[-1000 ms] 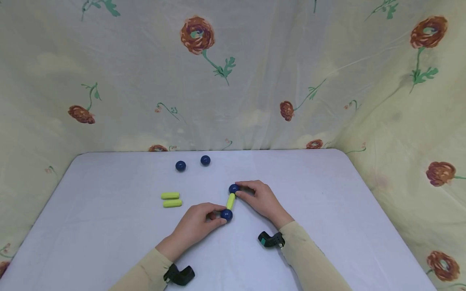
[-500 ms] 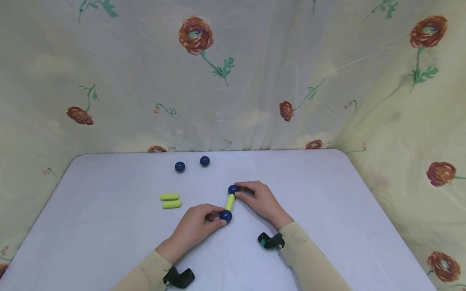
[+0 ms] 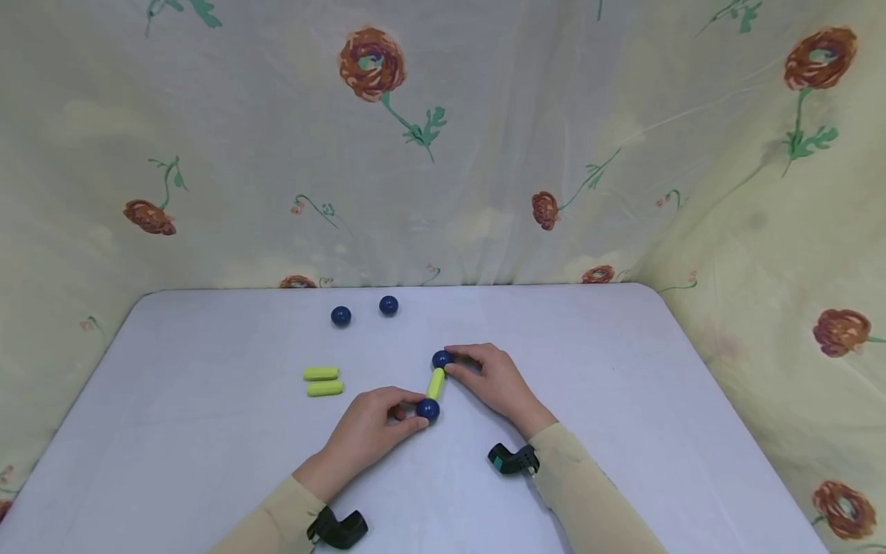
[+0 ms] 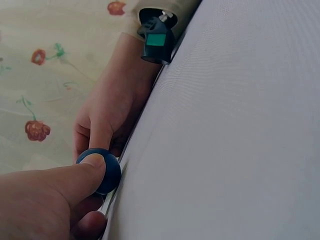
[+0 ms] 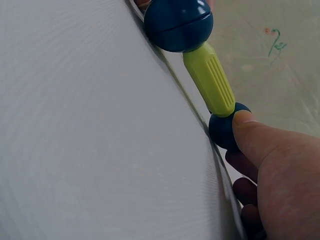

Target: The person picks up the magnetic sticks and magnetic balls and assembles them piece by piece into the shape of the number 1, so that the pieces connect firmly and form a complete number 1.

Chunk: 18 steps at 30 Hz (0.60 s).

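Observation:
Between my hands a ribbed yellow-green rod (image 3: 435, 383) joins two dark blue balls, one at each end. My left hand (image 3: 377, 422) pinches the nearer ball (image 3: 428, 410) between thumb and fingers. The farther ball (image 3: 441, 359) is pinched by my right hand (image 3: 497, 382), thumb on its near side. The right wrist view shows the rod (image 5: 210, 80) meeting both balls end to end, with a seam line around the upper ball (image 5: 178, 25). In the left wrist view my left thumb presses on the ball (image 4: 109, 172), which hides most of the rod.
Two more yellow-green rods, one (image 3: 321, 373) behind the other (image 3: 325, 388), lie to the left of my left hand. Toward the back edge sit two loose blue balls, a left one (image 3: 341, 316) and a right one (image 3: 388, 305). A flowered curtain (image 3: 484, 154) hangs behind the white table (image 3: 595, 346).
Both hands keep their pinch on the two balls. The whole scene shifts only very slightly left in the head view; the joined rod and balls otherwise look the same.

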Each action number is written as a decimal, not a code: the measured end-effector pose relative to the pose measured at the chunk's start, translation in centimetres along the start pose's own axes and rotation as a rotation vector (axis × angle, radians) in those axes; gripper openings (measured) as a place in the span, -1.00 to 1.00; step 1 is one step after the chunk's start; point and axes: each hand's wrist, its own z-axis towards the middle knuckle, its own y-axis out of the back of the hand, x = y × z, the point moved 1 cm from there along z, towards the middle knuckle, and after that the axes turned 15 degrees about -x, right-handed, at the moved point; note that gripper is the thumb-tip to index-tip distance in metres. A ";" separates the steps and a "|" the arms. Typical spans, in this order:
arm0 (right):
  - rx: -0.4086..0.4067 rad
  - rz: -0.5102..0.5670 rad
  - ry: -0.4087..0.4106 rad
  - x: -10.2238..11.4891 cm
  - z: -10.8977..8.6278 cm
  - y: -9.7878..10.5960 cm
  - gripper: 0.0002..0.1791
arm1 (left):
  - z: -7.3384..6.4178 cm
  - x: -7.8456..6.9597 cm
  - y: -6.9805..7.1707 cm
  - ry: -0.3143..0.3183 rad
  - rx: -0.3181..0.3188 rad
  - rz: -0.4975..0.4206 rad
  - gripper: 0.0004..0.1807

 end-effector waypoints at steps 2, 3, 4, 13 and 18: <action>-0.003 -0.009 0.004 0.0 0.0 -0.1 -0.60 | 0.0 0.0 0.0 -0.003 -0.005 -0.004 -0.62; -0.003 -0.010 0.006 -0.1 0.0 -0.1 -0.60 | 0.0 0.0 0.0 -0.005 -0.006 -0.006 -0.62; -0.005 -0.012 0.007 -0.1 0.0 -0.1 -0.60 | 0.0 0.0 0.0 -0.005 -0.007 -0.006 -0.62; 0.002 -0.021 -0.006 -0.2 0.0 -0.1 -0.56 | 0.1 -0.1 0.8 0.019 0.012 -0.009 -0.58; 0.002 -0.026 -0.027 -0.1 0.1 -0.1 -0.58 | 0.3 0.0 2.3 0.035 -0.037 -0.005 -0.62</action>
